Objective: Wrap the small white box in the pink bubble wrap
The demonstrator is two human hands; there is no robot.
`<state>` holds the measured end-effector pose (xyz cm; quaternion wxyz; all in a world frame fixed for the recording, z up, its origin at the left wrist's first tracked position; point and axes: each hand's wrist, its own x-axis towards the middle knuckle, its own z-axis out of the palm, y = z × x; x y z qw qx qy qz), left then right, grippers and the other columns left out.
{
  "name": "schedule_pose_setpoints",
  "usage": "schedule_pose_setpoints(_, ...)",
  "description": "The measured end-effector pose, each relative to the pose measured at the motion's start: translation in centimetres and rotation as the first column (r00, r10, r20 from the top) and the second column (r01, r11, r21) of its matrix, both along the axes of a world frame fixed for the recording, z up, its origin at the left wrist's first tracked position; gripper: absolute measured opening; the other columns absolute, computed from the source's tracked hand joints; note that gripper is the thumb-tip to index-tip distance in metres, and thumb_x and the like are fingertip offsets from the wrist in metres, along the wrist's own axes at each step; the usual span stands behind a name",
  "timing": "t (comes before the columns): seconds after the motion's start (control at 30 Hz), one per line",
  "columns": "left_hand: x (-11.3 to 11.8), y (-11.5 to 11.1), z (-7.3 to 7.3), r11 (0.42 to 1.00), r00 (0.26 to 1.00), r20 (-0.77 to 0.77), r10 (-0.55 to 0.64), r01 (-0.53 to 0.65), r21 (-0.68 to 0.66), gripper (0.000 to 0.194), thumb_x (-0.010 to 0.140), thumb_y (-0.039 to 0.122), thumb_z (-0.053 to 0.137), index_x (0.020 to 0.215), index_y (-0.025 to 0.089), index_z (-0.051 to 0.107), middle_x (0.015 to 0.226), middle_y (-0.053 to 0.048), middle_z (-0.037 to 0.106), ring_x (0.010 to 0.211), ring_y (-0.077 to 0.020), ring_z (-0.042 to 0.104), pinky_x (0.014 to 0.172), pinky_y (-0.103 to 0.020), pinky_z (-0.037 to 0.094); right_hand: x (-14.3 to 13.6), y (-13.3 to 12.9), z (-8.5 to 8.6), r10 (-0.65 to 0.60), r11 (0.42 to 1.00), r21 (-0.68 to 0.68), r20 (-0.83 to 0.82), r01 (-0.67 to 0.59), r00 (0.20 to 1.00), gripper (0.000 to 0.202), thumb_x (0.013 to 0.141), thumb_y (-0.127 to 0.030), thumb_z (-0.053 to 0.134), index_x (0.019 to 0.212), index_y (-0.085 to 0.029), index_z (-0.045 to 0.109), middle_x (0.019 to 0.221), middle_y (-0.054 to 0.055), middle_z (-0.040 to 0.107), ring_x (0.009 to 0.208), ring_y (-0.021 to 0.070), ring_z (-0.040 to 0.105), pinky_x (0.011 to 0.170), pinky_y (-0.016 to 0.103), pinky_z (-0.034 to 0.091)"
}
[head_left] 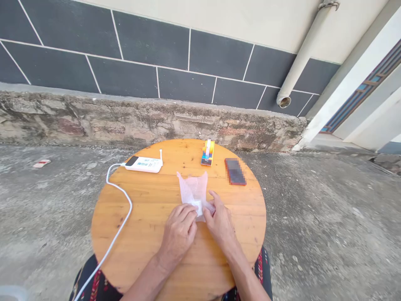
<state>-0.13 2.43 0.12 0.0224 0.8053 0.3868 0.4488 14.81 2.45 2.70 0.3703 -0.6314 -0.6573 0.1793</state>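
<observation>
A sheet of pinkish, translucent bubble wrap [193, 187] lies near the middle of the round wooden table, its far corners spread upward. On it rests a small white object [197, 206], partly covered by fingers. My left hand [179, 228] is closed, its curled fingertips pressing on the white object's left side. At the right, my right hand [219, 219] pinches the right edge of the wrap between thumb and fingers.
The wooden table [138, 234] holds a white power bank [145, 164] with a white cable [127, 196] at the left. A yellow and blue tape dispenser [207, 153] stands at the back, and a red-edged phone [236, 172] lies at the right.
</observation>
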Motion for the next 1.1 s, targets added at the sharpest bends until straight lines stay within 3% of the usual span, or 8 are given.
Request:
schedule_pose_setpoints(0.47, -0.1, -0.1, 0.6, 0.999, 0.999, 0.048, -0.018, 0.019, -0.027, 0.026, 0.083, 0.003, 0.044, 0.091, 0.019, 0.063, 0.095, -0.005, 0.068, 0.093, -0.0201, 0.059, 0.085, -0.039, 0.048, -1.7, -0.4, -1.5, 0.028, 0.972, 0.229, 0.085, -0.046, 0.996, 0.044, 0.087, -0.019, 0.043, 0.13, -0.013, 0.05, 0.101, 0.013, 0.068, 0.087, 0.0229, 0.064, 0.079, 0.037, 0.053)
schedule_pose_setpoints(0.83, -0.2, -0.4, 0.4, 0.99, 0.984, 0.165, -0.071, 0.089, -0.11, 0.03, 0.082, 0.001, 0.041, 0.091, 0.019, 0.063, 0.095, -0.007, 0.061, 0.092, -0.0184, 0.056, 0.08, -0.033, 0.05, -1.0, -2.3, -1.7, 0.138, 0.939, 0.302, 0.114, -0.166, 0.984, 0.053, 0.087, -0.009, 0.036, 0.14, -0.016, 0.037, 0.104, 0.011, 0.067, 0.095, 0.0223, 0.061, 0.082, 0.039, 0.052)
schedule_pose_setpoints(0.97, -0.2, -0.4, 0.1, 0.994, 0.986, 0.159, -0.04, 0.056, -0.099, 0.031, 0.079, 0.002, 0.041, 0.09, 0.019, 0.065, 0.098, -0.008, 0.058, 0.094, -0.0194, 0.055, 0.08, -0.033, 0.05, -0.6, -2.2, -1.7, 0.179, 0.917, 0.321, 0.202, -0.238, 0.963, 0.059, 0.086, -0.005, 0.034, 0.143, -0.018, 0.033, 0.106, 0.01, 0.068, 0.093, 0.0229, 0.061, 0.078, 0.039, 0.052)
schedule_pose_setpoints(1.1, -0.2, -0.4, 0.1, 0.996, 0.987, 0.159, 0.023, -0.008, -0.094, 0.027, 0.079, 0.004, 0.044, 0.085, 0.02, 0.065, 0.098, -0.007, 0.057, 0.093, -0.0205, 0.054, 0.079, -0.035, 0.049, -0.7, -1.8, -1.6, 0.133, 0.928, 0.311, 0.242, -0.206, 0.961, 0.051, 0.09, -0.009, 0.036, 0.14, -0.019, 0.04, 0.098, 0.009, 0.07, 0.084, 0.0224, 0.062, 0.073, 0.036, 0.052)
